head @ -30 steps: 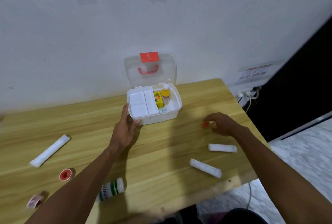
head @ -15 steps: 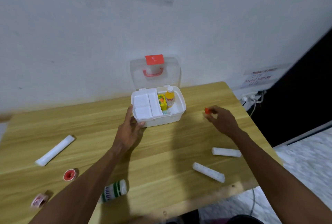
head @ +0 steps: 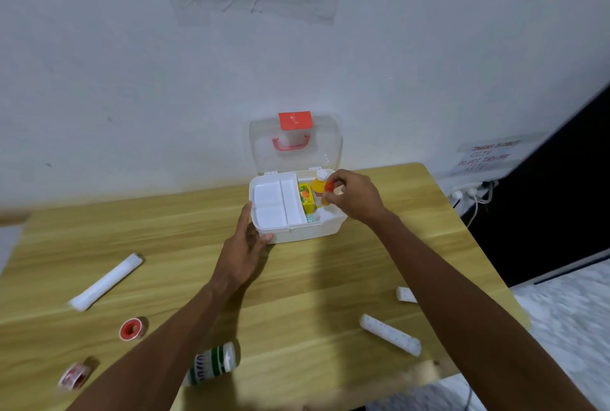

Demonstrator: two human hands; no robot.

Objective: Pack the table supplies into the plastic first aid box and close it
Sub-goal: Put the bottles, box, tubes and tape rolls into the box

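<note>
The white plastic first aid box [head: 307,235] stands open at the back of the wooden table, its clear lid [head: 293,143] upright against the wall. Inside are a white tray insert, a yellow carton [head: 306,196] and an orange bottle [head: 318,189]. My left hand [head: 246,250] rests against the box's left front corner, thumb on its front wall. My right hand [head: 355,196] hovers over the box's right compartment, pinching a small red-capped item [head: 329,187]. On the table lie white wrapped rolls [head: 105,282] [head: 389,333] [head: 406,295], two red tape rolls [head: 132,328] [head: 74,376] and a green-striped white bottle [head: 211,364].
The table [head: 330,278] ends close at the right and front edges. A power strip with cables [head: 470,194] sits beyond the right edge by the wall. A dark panel stands at the far right.
My right hand picked the small red-capped item off the table at the right and carried it left and up over the open box. The left hand stayed at the box.
</note>
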